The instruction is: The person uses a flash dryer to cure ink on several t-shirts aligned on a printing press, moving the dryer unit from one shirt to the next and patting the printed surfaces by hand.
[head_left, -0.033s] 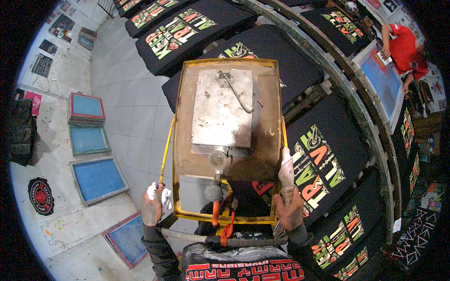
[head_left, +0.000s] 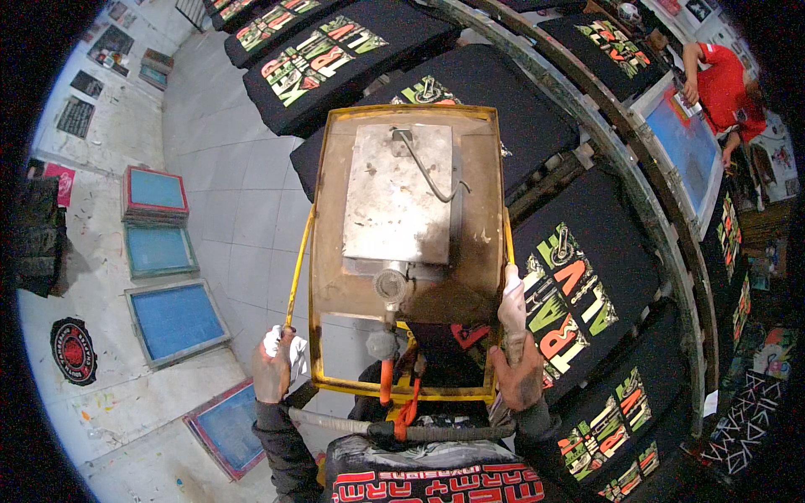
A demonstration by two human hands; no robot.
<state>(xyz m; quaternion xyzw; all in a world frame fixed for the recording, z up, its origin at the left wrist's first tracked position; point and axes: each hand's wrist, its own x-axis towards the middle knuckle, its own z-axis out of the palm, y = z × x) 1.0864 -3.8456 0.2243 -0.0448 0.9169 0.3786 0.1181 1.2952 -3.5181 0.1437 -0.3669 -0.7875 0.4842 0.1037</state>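
Frame: yellow-framed flash dryer (head_left: 408, 251) at centre, held over a black shirt (head_left: 503, 117) on its pallet.
Hands: left hand (head_left: 272, 366) at 7 o'clock grips the side bar with a white rag; right hand (head_left: 513, 352) at 5 o'clock clasps the frame edge.
Progress: shirts at 12 and 3 o'clock already printed; the covered one looks to be mid-cure.
Hidden: the print beneath the frame; the dryer's underside.

Pale tiled floor (head_left: 243, 210), paint-flecked, with blue-meshed screen frames (head_left: 172, 318) beside a curved row of black printed shirts (head_left: 335, 50).
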